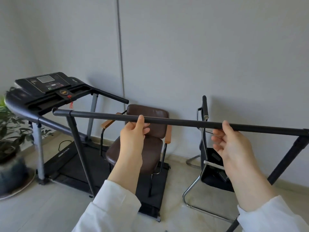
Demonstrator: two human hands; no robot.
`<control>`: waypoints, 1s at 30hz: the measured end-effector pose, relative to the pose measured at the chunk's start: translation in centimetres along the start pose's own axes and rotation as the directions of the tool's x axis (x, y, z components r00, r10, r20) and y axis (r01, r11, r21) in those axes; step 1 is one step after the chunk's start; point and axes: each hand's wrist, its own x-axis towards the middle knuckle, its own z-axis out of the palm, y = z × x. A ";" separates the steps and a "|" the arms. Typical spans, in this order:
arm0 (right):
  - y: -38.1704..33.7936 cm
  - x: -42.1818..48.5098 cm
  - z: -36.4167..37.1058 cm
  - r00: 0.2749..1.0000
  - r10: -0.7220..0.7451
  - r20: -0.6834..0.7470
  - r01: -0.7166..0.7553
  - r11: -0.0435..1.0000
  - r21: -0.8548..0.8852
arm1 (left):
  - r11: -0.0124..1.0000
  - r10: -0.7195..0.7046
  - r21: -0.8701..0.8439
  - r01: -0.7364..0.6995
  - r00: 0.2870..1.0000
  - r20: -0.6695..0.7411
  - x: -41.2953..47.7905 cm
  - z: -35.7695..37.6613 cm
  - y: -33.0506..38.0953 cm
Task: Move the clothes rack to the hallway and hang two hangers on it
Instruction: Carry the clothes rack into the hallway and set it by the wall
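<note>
Gripping clothes rack (180, 122) top bar: left hand (133, 133) fingers clenched, right hand (232, 144) fingers released; treadmill (50, 91), chair (143, 139) close behind.

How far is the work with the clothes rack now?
Nothing looks finished. In hand: the left hand and right hand are at the top bar of the clothes rack, which stands by a treadmill and brown chair. Left: the move, both hangers.

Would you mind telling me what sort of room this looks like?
Probably a spare room at home: a treadmill by the wall, a brown armchair parked on its deck, and a potted plant.
</note>
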 end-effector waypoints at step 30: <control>3.4 -41.0 17.4 0.506 0.183 0.843 -0.180 0.978 -0.104 | 0.945 0.259 0.083 -0.318 0.566 -0.782 -33.4 -41.1 9.4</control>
